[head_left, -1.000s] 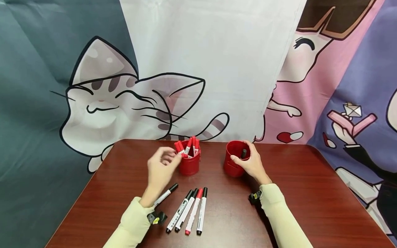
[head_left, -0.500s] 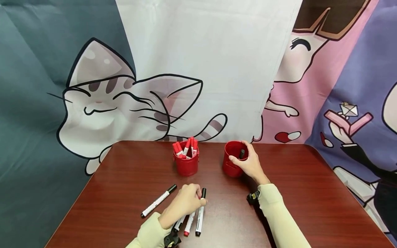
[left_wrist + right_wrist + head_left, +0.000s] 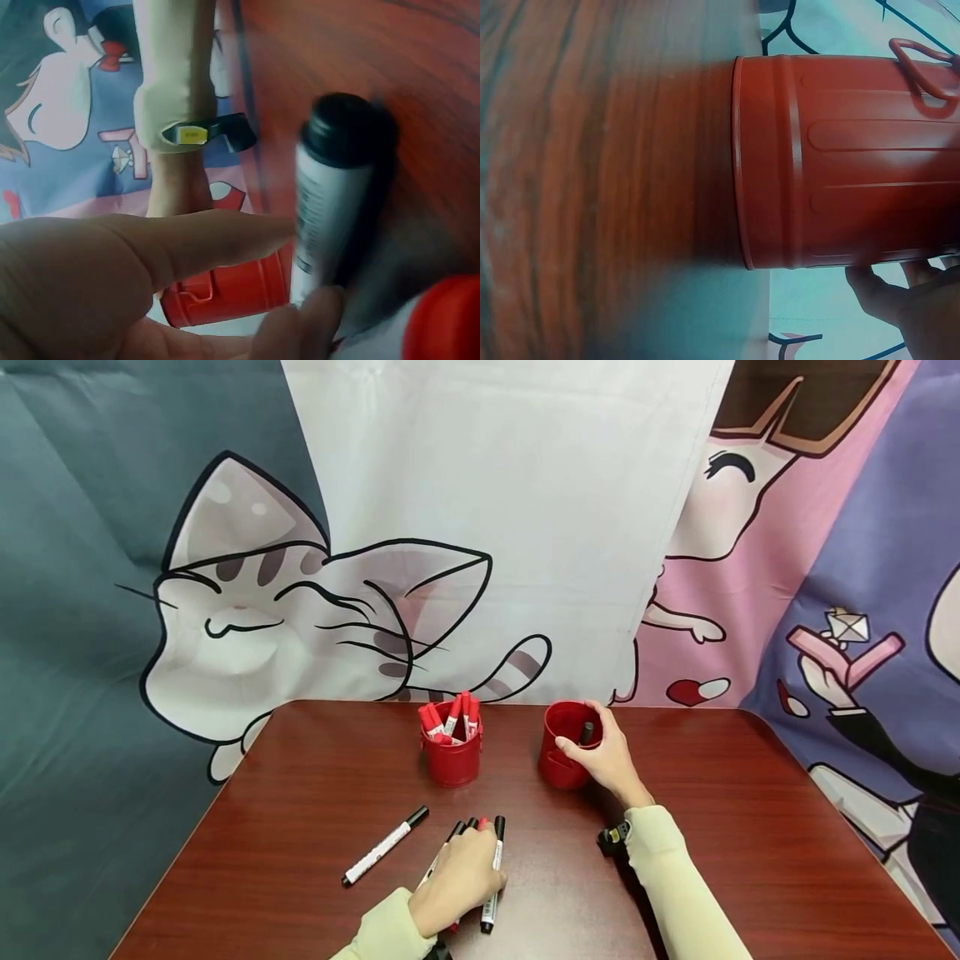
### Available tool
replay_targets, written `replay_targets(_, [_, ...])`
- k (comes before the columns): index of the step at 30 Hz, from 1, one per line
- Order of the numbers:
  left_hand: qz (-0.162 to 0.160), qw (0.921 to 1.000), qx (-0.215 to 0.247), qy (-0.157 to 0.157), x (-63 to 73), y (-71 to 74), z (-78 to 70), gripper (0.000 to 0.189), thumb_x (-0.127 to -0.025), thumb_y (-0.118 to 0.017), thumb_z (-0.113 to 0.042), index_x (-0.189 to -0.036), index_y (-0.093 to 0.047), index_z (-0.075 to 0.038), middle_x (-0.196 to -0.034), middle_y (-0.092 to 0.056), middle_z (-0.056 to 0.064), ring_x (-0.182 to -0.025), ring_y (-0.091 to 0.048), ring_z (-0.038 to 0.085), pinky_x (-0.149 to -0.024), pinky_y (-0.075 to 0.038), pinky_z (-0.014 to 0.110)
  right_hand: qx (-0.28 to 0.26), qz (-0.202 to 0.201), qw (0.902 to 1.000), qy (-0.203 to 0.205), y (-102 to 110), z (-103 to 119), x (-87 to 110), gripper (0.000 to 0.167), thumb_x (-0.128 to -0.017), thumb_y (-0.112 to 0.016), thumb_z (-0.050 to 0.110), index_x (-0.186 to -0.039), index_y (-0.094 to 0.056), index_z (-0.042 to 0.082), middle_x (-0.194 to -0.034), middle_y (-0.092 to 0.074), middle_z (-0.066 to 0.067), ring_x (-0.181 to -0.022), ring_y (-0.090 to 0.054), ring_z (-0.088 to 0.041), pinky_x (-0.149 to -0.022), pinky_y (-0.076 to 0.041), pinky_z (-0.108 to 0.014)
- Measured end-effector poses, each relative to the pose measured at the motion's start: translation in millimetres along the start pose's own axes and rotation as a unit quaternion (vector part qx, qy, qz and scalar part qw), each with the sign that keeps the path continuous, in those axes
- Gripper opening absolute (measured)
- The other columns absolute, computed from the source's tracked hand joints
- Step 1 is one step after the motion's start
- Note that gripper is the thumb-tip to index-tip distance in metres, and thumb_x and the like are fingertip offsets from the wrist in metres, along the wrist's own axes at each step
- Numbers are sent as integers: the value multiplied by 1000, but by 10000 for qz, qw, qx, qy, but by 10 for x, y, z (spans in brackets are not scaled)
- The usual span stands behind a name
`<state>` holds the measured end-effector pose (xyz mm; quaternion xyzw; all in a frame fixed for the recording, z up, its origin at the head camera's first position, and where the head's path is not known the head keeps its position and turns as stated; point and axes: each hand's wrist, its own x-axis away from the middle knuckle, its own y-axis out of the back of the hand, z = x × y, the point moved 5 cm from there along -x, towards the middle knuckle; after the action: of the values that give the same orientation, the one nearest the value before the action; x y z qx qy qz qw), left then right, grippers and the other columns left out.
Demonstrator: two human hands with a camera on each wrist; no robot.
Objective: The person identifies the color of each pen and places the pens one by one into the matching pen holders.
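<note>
On the table's near part, my left hand (image 3: 459, 875) bends over a row of markers, its thumb and fingertips pinching the rightmost one, a white marker with a black cap (image 3: 330, 195). Part of the row, including a red-capped marker (image 3: 450, 319), is hidden under this hand in the head view. My right hand (image 3: 611, 756) grips a red metal bucket (image 3: 870, 161) from its right side, thumb over the front and fingers round the back. One dark-ended marker (image 3: 587, 732) stands inside that bucket.
A second red bucket (image 3: 453, 766) with several red-capped markers (image 3: 452, 717) stands left of the gripped one. Alone to the left of my left hand lies a black-capped marker (image 3: 384, 847). Behind the wooden table (image 3: 720, 827) hangs a cartoon-printed cloth (image 3: 525, 485).
My left hand has come from the left bucket's rim down to the marker row, shifting the rightmost marker slightly right. My right hand has stayed on its bucket.
</note>
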<state>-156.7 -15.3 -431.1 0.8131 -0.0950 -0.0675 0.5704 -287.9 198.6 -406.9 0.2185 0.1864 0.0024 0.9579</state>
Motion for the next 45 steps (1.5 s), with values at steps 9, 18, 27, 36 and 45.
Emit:
replay_targets(9, [111, 9997, 210, -84, 10, -90, -27, 22, -60, -69, -10, -59, -48, -13, -55, -45, 0, -48, -42, 13, -39, -33, 31, 9, 21, 10000, 23, -42, -305, -72, 79, -75, -75, 34, -138, -32, 13, -128, -46, -7, -113, -45, -25, -85, -47, -47])
replay_targets(18, [-10, 9979, 648, -97, 1, -42, -23, 19, -62, -68, -14, -69, -50, -11, -60, -46, 2, -50, -45, 17, -43, -35, 32, -118, 34, 9999, -53, -30, -318, -57, 79, -75, -75, 34, -138, -31, 14, -129, -45, -8, -113, -44, -27, -85, -47, -48])
replay_targets(27, [-552, 9832, 1660, -512, -97, 142, -1, 20, -74, -63, -12, -90, -52, -9, -68, -50, -4, -56, -48, 9, -50, -40, 23, -131, 18, 9999, -48, -8, -316, -49, 79, -75, -74, 33, -138, -31, 14, -130, -45, -9, -113, -44, -26, -85, -46, -48])
replay_targets(36, [-1249, 9388, 3075, -922, -197, 295, -11, 21, -82, -61, -4, -100, -51, -7, -80, -55, 1, -71, -56, 11, -63, -49, 20, -179, 39, 9998, -74, -19, -315, -47, 79, -75, -75, 34, -138, -31, 14, -130, -45, -7, -113, -44, -25, -84, -47, -48])
replay_targets(45, [-1258, 9100, 3818, -1017, -260, 347, -16, 24, -85, -61, -8, -106, -50, -10, -89, -56, 1, -80, -58, 11, -66, -52, 18, -126, -25, 9999, -11, -19, -321, -53, 79, -75, -75, 34, -138, -32, 14, -129, -45, -7, -112, -45, -25, -85, -46, -48])
